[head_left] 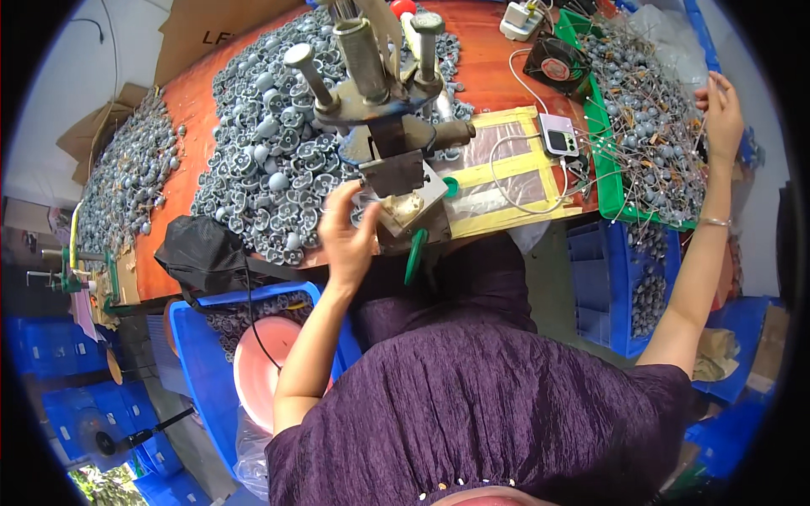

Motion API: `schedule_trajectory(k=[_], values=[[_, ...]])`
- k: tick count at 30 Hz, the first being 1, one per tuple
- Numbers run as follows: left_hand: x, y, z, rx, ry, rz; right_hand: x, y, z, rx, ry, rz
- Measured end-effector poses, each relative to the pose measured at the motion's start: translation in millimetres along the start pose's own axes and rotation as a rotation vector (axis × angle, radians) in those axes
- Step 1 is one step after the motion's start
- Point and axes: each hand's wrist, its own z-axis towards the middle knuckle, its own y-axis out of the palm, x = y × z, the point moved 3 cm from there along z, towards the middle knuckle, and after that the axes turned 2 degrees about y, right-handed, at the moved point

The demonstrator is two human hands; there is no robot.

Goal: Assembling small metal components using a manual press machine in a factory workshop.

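A hand press (371,93) with metal posts stands at the table's front edge. Below its ram, a metal block holds a pale fixture (403,207). My left hand (348,240) is beside the fixture's left side, thumb and fingers apart, and I see nothing between them. Far out to the right, my right hand (721,118) is raised at the right side of a green tray (606,173). Its fingers are partly bent and apart, with no held thing visible. The tray is heaped with grey round parts on thin wires (645,118).
Grey cup-shaped parts (270,143) cover the table left of the press; another heap (131,173) lies farther left. A small fan (557,63) and a white cabled device (558,135) sit right. Below are a black bag (202,253), pink basin (261,363) and blue crate (198,371).
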Motion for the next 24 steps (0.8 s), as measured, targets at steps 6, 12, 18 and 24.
schedule_trajectory(k=[6,12,18,24], values=[[5.6,32.8,-8.2,-0.152,0.121,0.203,-63.6,-11.4,-48.2,-0.217,0.047,0.596],[1.7,30.1,-13.1,-0.229,-0.131,0.159,-129.5,15.3,-154.3,-0.792,0.351,1.417],[-3.3,45.3,-39.3,-0.058,0.111,0.308,-163.8,69.7,-292.6,-0.432,0.073,0.692],[3.8,27.7,-36.9,-0.02,0.221,0.214,-84.2,156.4,-445.8,-0.765,-0.21,0.286]])
